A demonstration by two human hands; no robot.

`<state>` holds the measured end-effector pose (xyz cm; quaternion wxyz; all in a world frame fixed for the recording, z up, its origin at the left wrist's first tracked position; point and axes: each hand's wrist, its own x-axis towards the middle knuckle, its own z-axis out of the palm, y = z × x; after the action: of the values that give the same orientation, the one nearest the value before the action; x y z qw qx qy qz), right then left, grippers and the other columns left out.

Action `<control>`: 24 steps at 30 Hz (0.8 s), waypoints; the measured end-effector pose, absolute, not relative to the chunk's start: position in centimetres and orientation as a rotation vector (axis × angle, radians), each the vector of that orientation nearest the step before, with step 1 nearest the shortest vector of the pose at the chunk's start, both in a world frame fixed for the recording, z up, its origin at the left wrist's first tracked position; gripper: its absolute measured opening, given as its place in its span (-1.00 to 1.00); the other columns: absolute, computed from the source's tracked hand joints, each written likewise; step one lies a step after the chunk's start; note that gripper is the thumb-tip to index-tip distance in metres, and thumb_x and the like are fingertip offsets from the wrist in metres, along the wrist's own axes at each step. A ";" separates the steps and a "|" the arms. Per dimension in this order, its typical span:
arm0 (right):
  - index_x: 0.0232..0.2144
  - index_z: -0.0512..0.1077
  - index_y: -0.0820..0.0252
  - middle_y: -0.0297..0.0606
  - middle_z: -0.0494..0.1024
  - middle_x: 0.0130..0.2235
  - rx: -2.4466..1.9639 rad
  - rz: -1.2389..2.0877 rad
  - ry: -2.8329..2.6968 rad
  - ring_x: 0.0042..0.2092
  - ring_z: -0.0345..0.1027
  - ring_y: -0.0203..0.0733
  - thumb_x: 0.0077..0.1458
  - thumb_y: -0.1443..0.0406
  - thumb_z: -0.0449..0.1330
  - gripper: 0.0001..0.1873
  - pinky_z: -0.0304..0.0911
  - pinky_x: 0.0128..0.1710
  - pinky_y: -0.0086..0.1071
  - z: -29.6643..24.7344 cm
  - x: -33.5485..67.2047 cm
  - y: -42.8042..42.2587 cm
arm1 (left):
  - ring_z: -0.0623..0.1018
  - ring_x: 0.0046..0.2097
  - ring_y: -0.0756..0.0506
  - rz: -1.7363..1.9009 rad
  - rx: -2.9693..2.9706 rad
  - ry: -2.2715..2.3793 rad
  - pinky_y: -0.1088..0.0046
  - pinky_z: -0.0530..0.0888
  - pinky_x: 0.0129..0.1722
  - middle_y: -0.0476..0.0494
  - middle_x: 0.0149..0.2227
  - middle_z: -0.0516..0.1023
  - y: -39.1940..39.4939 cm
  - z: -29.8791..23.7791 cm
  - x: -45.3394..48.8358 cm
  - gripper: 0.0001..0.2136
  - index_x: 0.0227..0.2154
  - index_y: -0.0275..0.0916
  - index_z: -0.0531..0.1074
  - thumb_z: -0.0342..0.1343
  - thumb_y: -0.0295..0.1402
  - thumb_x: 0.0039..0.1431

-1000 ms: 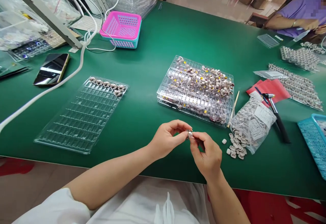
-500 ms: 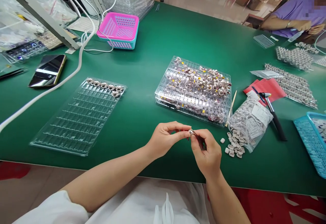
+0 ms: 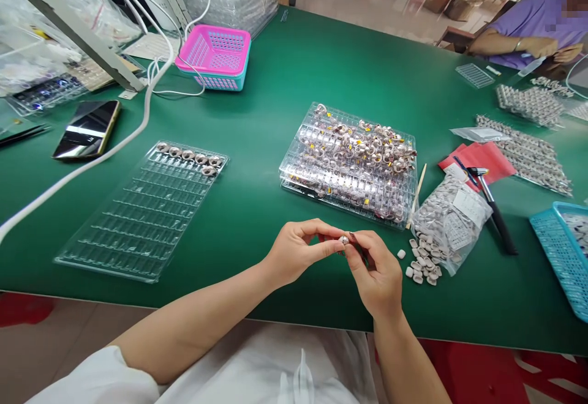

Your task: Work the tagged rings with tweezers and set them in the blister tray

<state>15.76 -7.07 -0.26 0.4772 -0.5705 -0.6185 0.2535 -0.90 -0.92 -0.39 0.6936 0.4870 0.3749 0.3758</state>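
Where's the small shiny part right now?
In the head view, the small shiny part is right of centre, held where the left hand and right hand meet, in front of the heaped tray.

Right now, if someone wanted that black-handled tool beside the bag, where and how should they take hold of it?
Probably by the lower black handle, with the right hand coming from the near right side: the handle runs toward the near edge of the green tabletop, whereas the metal head overlaps the red sheet and the plastic bag crowds the left.
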 end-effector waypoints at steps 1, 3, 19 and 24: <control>-0.13 0.50 0.11 -0.22 0.54 -0.23 -1.387 0.622 -1.505 -0.29 0.44 -0.24 0.24 0.35 0.19 -0.84 0.35 -0.42 -0.40 -0.3 15.8 -7.1 | 0.57 -0.24 -0.11 0.840 1.093 0.836 0.37 0.52 -0.19 -0.19 -0.30 0.65 -0.9 -0.4 -0.9 -0.82 -0.29 -0.25 0.67 0.37 -0.31 0.04; -0.15 0.52 0.11 -0.22 0.55 -0.24 -1.381 0.625 -1.488 -0.28 0.45 -0.22 0.23 0.34 0.19 -0.84 0.37 -0.42 -0.39 -0.4 15.8 -7.1 | 0.57 -0.24 -0.12 0.847 1.112 0.838 0.36 0.52 -0.19 -0.19 -0.31 0.65 -0.9 -0.4 -0.9 -0.83 -0.29 -0.25 0.67 0.37 -0.31 0.05; -0.24 0.55 0.16 -0.21 0.58 -0.29 -1.288 0.610 -1.492 -0.30 0.49 -0.24 0.19 0.41 0.22 -0.87 0.43 -0.38 -0.41 0.1 15.8 -6.4 | 0.60 -0.25 -0.14 0.884 1.242 0.855 0.39 0.55 -0.22 -0.20 -0.35 0.67 -0.5 0.3 -1.1 -0.91 -0.38 -0.18 0.69 0.37 -0.34 0.01; -0.30 0.56 0.20 -0.21 0.60 -0.36 -1.257 0.613 -1.483 -0.38 0.47 -0.30 0.17 0.34 0.23 -0.91 0.37 -0.45 -0.48 -0.6 15.4 -6.4 | 0.61 -0.32 -0.14 0.706 1.347 0.877 0.47 0.54 -0.32 -0.18 -0.40 0.67 0.3 1.2 -1.9 -0.89 -0.43 -0.17 0.70 0.36 -0.27 0.00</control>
<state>15.40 -6.39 -0.57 0.5241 -0.5251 -0.6197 0.2560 -1.88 0.32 1.19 0.6386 0.5904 0.3844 0.3096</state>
